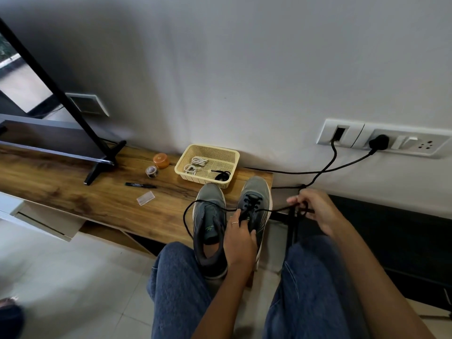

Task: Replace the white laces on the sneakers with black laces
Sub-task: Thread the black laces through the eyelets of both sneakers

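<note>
a: sneakers — where?
b: two grey mesh sneakers (254, 204) on wooden bench (97, 199); left hand (238, 237) grips the right one's tongue
a: right hand (315, 211)?
b: pinching thin black lace (274, 210), pulled taut sideways

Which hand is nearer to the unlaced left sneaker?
Left. The left hand rests on the laced right sneaker, right beside the unlaced left sneaker. The right hand pinches the black lace out past the far side of the right sneaker.

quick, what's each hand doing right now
Left hand: grips the right sneaker at its tongue.
Right hand: pinches the black lace, pulled taut.
</note>
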